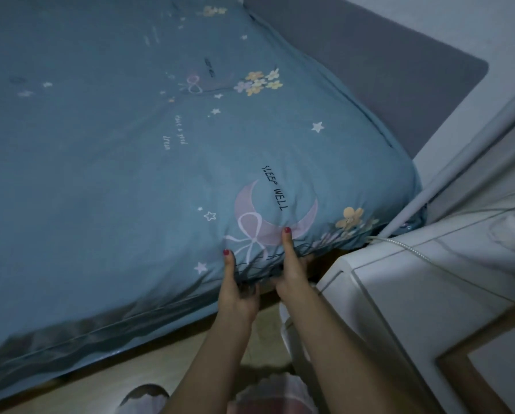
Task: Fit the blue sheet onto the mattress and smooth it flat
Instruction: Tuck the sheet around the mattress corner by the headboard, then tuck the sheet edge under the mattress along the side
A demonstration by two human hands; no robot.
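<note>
At the near corner of the mattress (379,180), your left hand (238,294) and right hand (292,270) are gripping the bunched edge of the blue sheet (115,144) (moon-and-star print). It is lying mostly flat, covering the top. A white cabinet (414,294) is standing beside it.

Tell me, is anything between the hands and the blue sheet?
Nothing visible. The left hand and right hand both grip the blue sheet directly at the mattress's near edge, thumbs on top. The white cabinet stands close on the right.

Both hands (240,291) (292,270) clenched, thumbs up.
</note>
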